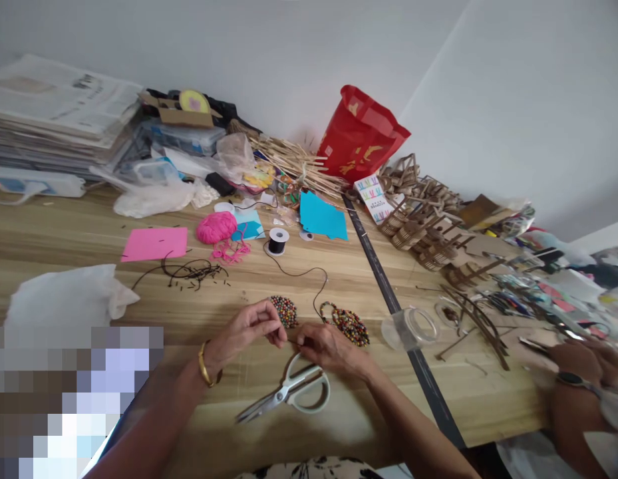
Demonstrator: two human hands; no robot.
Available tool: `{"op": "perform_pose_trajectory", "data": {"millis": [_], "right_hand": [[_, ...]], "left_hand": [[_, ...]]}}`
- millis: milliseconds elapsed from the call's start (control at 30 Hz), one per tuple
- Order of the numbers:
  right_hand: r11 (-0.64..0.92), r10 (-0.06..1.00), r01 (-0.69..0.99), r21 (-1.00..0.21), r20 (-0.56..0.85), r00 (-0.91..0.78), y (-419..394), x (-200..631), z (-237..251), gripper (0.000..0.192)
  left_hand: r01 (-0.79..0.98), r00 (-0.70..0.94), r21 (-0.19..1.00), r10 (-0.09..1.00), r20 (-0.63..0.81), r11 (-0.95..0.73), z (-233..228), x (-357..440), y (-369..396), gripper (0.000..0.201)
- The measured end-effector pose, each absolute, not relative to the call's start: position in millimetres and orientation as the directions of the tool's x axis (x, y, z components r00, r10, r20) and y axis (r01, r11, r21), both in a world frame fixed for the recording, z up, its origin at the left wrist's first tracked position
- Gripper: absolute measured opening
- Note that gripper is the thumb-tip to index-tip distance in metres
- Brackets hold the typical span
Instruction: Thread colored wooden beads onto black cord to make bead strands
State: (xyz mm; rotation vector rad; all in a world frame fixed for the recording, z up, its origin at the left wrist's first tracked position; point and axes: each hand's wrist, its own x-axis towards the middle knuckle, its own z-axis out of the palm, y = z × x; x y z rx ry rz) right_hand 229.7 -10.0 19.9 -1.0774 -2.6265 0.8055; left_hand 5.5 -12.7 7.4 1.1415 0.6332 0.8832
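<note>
My left hand (246, 329) pinches a thin black cord beside a small heap of coloured wooden beads (285, 311); a gold bangle sits on that wrist. My right hand (324, 347) pinches the same cord close by, its fingertips almost meeting the left ones. A beaded strand (349, 324) lies just beyond the right hand. The black cord (309, 273) runs from the hands back to a small spool (277, 240). White-handled scissors (291, 390) lie on the wooden table (64, 239) directly under my hands.
Pink yarn (216, 227), pink paper (155, 243), blue paper (322, 217) and cord offcuts (191, 271) lie further back. A clear jar (410, 327) lies on its side at right. Another person's hands (583, 369) work at the far right. A red bag (361, 136), sticks and newspapers line the wall.
</note>
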Motion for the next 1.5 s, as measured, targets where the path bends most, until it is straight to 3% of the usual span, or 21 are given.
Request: {"op": "perform_pose_trajectory", "data": {"millis": [133,267,500,1000,1200,1500], "right_hand": [[0.552,0.719,0.603,-0.577,-0.038,-0.694,-9.6,235.3,25.8,0.011],[0.428,0.757,0.547,-0.719,-0.045,-0.652,-8.8,229.5,26.4,0.026],[0.084,0.775,0.244,-0.966,-0.09,-0.625,-4.2,196.7,14.8,0.023],[-0.153,0.776,0.168,-0.974,-0.224,-0.589,-2.3,190.9,-2.9,0.031],[-0.122,0.811,0.114,-0.986,-0.165,-0.562,-10.0,187.1,-8.3,0.031],[-0.075,0.834,0.16,-0.984,-0.15,-0.531,-13.4,188.8,-12.7,0.029]], "left_hand": [[-0.257,0.499,0.955,0.867,-0.004,0.152,8.8,5.8,-12.1,0.018],[-0.236,0.483,0.955,0.875,-0.046,0.18,15.5,8.4,-14.1,0.022],[-0.285,0.455,0.943,0.89,-0.023,0.17,7.1,10.4,-15.4,0.024],[-0.243,0.429,0.952,0.901,-0.066,0.186,-1.7,9.5,-13.4,0.024],[-0.223,0.409,0.946,0.903,-0.127,0.234,1.3,10.3,-13.8,0.025],[-0.224,0.396,0.94,0.905,-0.154,0.258,5.7,8.9,-13.3,0.027]]}}
